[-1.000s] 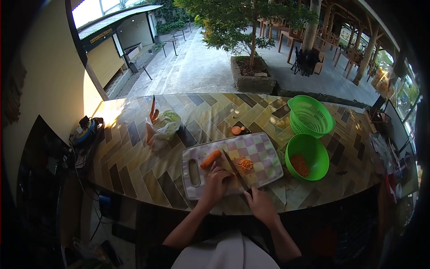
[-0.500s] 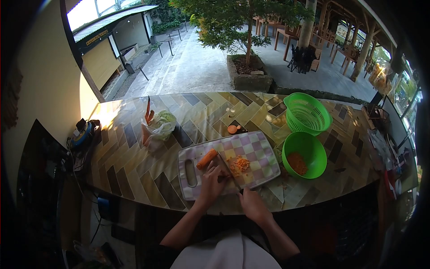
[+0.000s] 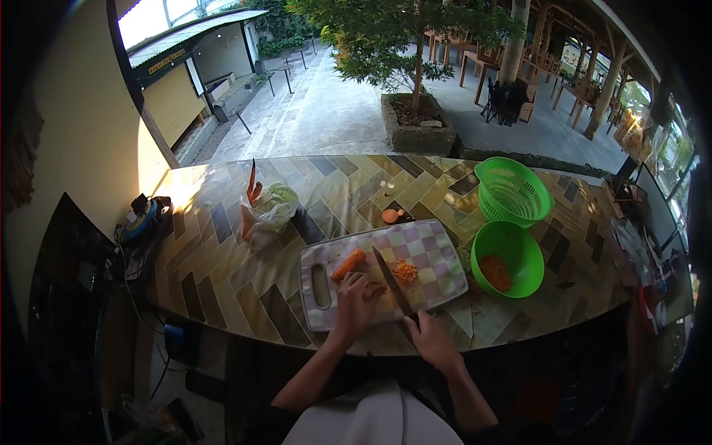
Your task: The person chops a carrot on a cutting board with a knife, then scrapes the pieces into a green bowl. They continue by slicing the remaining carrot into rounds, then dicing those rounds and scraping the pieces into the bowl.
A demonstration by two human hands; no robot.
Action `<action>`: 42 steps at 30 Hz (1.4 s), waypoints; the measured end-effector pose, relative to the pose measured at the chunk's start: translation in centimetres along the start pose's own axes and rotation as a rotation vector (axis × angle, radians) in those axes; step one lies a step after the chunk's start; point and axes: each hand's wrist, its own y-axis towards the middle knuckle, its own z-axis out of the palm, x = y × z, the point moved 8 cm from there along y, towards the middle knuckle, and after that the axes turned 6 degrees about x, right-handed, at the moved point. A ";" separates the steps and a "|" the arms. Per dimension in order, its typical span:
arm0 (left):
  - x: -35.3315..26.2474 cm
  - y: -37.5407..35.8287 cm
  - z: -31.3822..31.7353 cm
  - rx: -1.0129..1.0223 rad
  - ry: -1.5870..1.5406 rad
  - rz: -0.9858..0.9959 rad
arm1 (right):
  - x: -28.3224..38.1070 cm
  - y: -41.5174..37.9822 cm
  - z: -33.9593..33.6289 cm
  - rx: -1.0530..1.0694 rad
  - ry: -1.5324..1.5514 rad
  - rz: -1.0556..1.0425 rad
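A checkered cutting board [image 3: 437,256] lies on the table in front of me. My left hand [image 3: 356,305] rests on it, fingers curled down over a cut piece of carrot [image 3: 377,291]. In my right hand [image 3: 433,338] is the handle of a knife [image 3: 393,284]; its blade points away from me across the board, just right of my left fingers. A thick carrot piece [image 3: 348,265] lies beyond my left hand, near the board's handle slot. Diced carrot [image 3: 405,271] sits in a small heap to the right of the blade.
Right of the board stands a green bowl [image 3: 528,256] with orange bits inside, and behind it a green colander [image 3: 514,194]. Carrot ends [image 3: 391,216] lie past the board. At the left is a plastic bag [image 3: 273,211] with pale green vegetable and carrots. The table [image 3: 222,274] has a curved front edge.
The knife blade has moved slightly right, away from my left fingers, and more of it shows. My left hand stays over the carrot piece. The whole view has shifted a little.
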 end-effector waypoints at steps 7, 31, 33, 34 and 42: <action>1.1 -0.9 -0.9 0.143 0.040 0.092 | -0.5 0.5 0.6 -0.047 -0.062 -0.006; 0.7 0.6 0.2 0.152 0.073 0.028 | -0.5 -0.6 0.4 -0.029 -0.041 0.008; -0.3 0.5 0.6 0.175 0.101 0.066 | -0.8 -0.3 0.3 -0.040 -0.072 0.017; -0.7 0.4 0.8 0.186 0.116 0.085 | -0.9 -0.2 0.2 -0.043 -0.087 0.020; -0.2 0.2 1.1 0.131 0.049 0.006 | -0.2 -0.9 -0.9 -0.068 -0.079 0.028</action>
